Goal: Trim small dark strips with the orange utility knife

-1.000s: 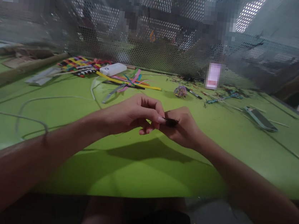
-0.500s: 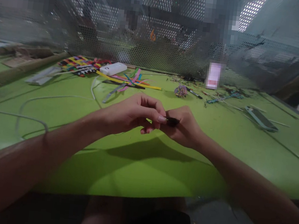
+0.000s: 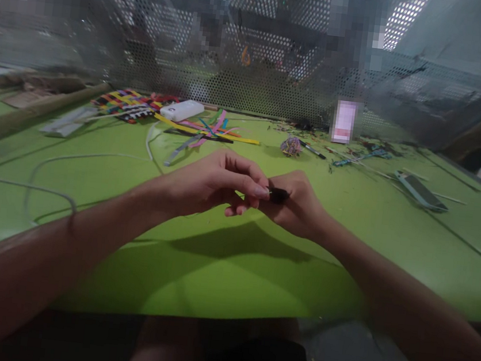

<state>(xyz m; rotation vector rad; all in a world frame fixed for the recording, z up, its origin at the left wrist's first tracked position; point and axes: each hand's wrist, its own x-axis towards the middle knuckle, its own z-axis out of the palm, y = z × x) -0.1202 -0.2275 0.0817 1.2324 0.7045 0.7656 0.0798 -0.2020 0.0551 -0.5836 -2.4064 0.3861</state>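
My left hand [image 3: 232, 180] and my right hand [image 3: 292, 201] meet above the front of the green table [image 3: 228, 286]. Between them is a small dark, flat object [image 3: 279, 195], its kind not clear. My right hand is closed around this object, its fingers mostly hidden behind. The left thumb and forefinger pinch at the object's left end, where a thin pale tip shows; what exactly they grip is too small to tell. The other left fingers curl loosely below.
Behind my hands lie coloured strips [image 3: 211, 134], a white device [image 3: 182, 110] with a cable [image 3: 91, 156], a ball of coloured strands [image 3: 291, 146], a pen [image 3: 312, 149] and a phone-like object [image 3: 421, 192]. A woven multicoloured piece [image 3: 130, 104] lies left, and a perforated metal screen [image 3: 251, 83] stands behind.
My left fingertips have shifted very slightly to the right along the dark object. Both arms and the things on the table stay as they were.
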